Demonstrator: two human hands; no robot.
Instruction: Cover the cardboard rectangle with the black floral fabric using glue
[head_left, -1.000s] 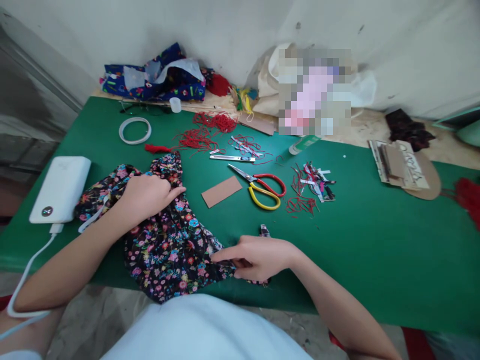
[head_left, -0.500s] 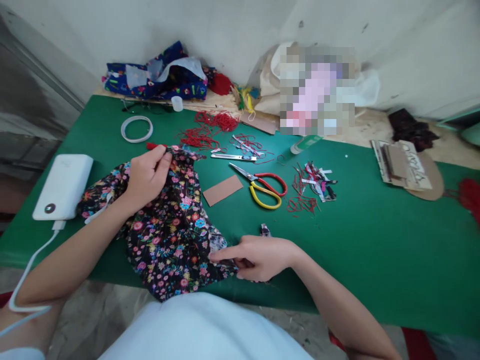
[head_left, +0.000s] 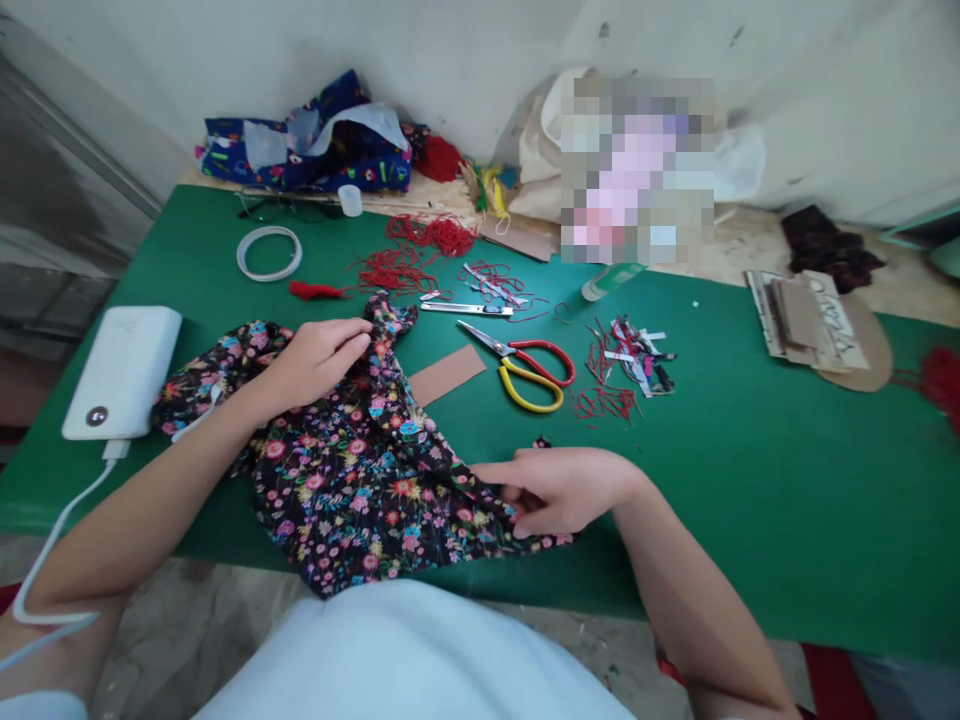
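Note:
Black floral fabric (head_left: 352, 480) lies bunched over the near left part of the table, its right edge rolled into a fold. My left hand (head_left: 319, 365) is closed on the fabric's upper part, fingers bent over the cloth. At the lower right corner, my right hand (head_left: 562, 490) grips the edge, its index finger stretched along the fold and the other fingers curled under. A brown card strip (head_left: 448, 375) lies just beyond the fold, its near end close to the fabric. Scissors (head_left: 532, 372) with one red and one yellow handle rest to its right.
On the green table (head_left: 750, 500) are a utility knife (head_left: 466, 310), red threads (head_left: 397, 270), a tape roll (head_left: 268, 254), fabric scraps (head_left: 641, 355) and a glue bottle (head_left: 611, 280). A cabled white power bank (head_left: 124, 372) sits left. Cardboard pieces (head_left: 810, 325) lie at right.
My right hand has moved right, drawing the fabric's corner with it. My left hand has shifted right along the upper part. The edge now looks folded over, and a red tassel-like bundle is uncovered.

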